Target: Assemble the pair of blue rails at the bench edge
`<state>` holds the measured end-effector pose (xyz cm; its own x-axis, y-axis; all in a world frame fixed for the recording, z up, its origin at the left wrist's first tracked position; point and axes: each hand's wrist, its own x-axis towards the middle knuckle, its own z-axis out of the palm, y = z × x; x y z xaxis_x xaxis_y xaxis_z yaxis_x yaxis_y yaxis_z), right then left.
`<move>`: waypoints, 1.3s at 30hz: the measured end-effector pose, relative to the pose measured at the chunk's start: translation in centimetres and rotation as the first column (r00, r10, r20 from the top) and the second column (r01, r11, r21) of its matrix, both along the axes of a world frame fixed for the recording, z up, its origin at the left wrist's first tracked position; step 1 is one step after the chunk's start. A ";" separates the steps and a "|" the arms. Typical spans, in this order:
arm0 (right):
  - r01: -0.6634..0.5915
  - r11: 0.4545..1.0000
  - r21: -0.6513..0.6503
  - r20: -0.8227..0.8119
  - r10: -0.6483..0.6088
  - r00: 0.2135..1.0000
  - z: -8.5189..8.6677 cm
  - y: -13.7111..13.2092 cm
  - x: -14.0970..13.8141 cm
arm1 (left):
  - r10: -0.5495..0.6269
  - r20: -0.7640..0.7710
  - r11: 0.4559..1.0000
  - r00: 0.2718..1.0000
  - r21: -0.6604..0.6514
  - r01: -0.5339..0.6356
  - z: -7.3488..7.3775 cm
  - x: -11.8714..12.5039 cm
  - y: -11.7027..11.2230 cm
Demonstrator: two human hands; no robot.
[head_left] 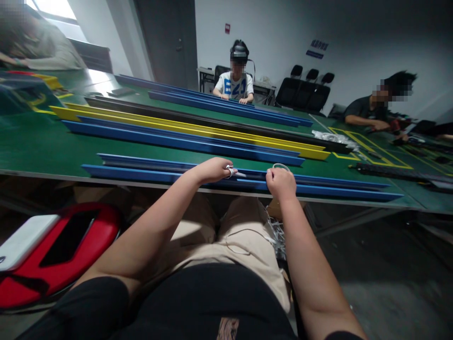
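My left hand (212, 170) is closed on a small white tool with a metal tip (234, 172), perhaps snips, held over the near blue rail (339, 190) at the table's front edge. My right hand (281, 183) is a fist beside it, pinching a thin white loop (281, 165), which looks like a cable tie, against the same rail. The two hands are about a hand's width apart. A bundle of white ties (278, 233) hangs by my right thigh below the table edge.
Long blue (184, 141), yellow (177, 126) and black (212, 120) rails lie across the green table (42, 146). Three other people sit at the far side and ends. A red stool (60, 255) with a white device stands at my left. Black chairs line the back wall.
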<state>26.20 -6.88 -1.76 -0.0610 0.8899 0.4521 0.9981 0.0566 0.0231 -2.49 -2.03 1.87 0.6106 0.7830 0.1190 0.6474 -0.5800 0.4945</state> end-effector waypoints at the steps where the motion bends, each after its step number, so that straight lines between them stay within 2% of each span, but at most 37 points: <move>1: 0.014 1.000 0.008 -0.002 -0.014 1.000 -0.1 0.0 1.3 | -0.004 0.059 1.000 0.998 -0.003 0.004 -0.1 0.2 -0.1; 6: 0.072 0.997 0.014 -0.012 -0.072 0.997 -0.4 -0.3 7.8 | 0.024 0.306 1.000 0.952 -0.013 -0.021 -0.8 1.7 -0.3; 10: 0.095 0.995 0.004 -0.018 -0.095 0.995 -0.5 -0.5 9.6 | 0.089 0.526 0.994 0.846 -0.107 -0.038 -1.3 2.9 0.1; 13: 0.123 0.992 -0.009 -0.017 -0.123 0.992 -0.4 -0.4 9.3 | 0.191 0.730 0.966 0.657 -0.258 0.006 -1.5 3.6 0.4; 16: 0.152 0.988 -0.025 -0.011 -0.152 0.988 -0.2 -0.3 9.1 | 0.295 0.855 0.902 0.427 -0.397 0.172 -1.4 4.1 0.5; 18: 0.175 0.984 -0.038 -0.013 -0.175 0.984 0.0 -0.3 8.9 | 0.339 0.879 0.854 0.336 -0.438 0.283 -1.3 4.3 0.5; 20: 0.182 0.983 -0.031 -0.041 -0.183 0.982 0.2 -0.4 7.9 | 0.362 0.880 0.841 0.307 -0.451 0.299 -1.4 4.4 0.4; 22: 0.138 0.990 0.002 -0.082 -0.137 0.987 0.2 -0.7 5.9 | 0.368 0.849 0.870 0.379 -0.458 0.183 -1.4 4.4 0.5; 24: 0.043 0.998 0.038 -0.098 -0.039 0.994 0.0 -0.9 3.0 | 0.358 0.760 0.911 0.543 -0.411 -0.026 -1.4 4.2 0.5; 26: 0.003 0.999 0.053 -0.076 0.001 0.997 -0.4 -1.0 0.3 | 0.324 0.618 0.944 0.717 -0.260 -0.202 -1.0 3.9 0.4; 28: 0.062 0.994 0.085 -0.075 -0.055 0.996 -0.9 -0.9 -1.6 | 0.255 0.451 0.966 0.856 -0.076 -0.248 -0.4 3.5 0.2; 30: 0.098 0.989 0.109 -0.090 -0.089 0.992 -1.3 -0.7 -2.1 | 0.185 0.271 0.978 0.945 0.040 -0.203 0.3 3.1 -0.1; 32: 0.087 0.988 0.126 -0.103 -0.074 0.992 -1.7 -0.4 -1.6 | 0.135 0.107 0.987 0.985 0.075 -0.143 0.9 2.7 -0.3; 35: 0.074 0.987 0.142 -0.109 -0.059 0.992 -1.9 -0.1 0.4 | 0.062 -0.082 0.997 0.995 0.053 -0.058 1.1 2.0 -0.3; 37: 0.088 0.987 0.137 -0.109 -0.073 0.991 -2.0 -0.1 2.3 | 0.026 -0.170 1.000 0.985 0.022 -0.022 1.0 1.7 -0.1; 39: 0.102 0.987 0.126 -0.108 -0.088 0.990 -1.9 -0.1 4.5 | 0.014 -0.193 1.000 0.981 -0.002 -0.015 0.8 1.7 0.1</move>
<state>30.71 -7.01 -3.68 0.0733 0.8220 0.5648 0.9963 -0.0354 -0.0777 -0.82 -1.93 2.68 0.6101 0.7923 -0.0032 0.7395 -0.5679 0.3613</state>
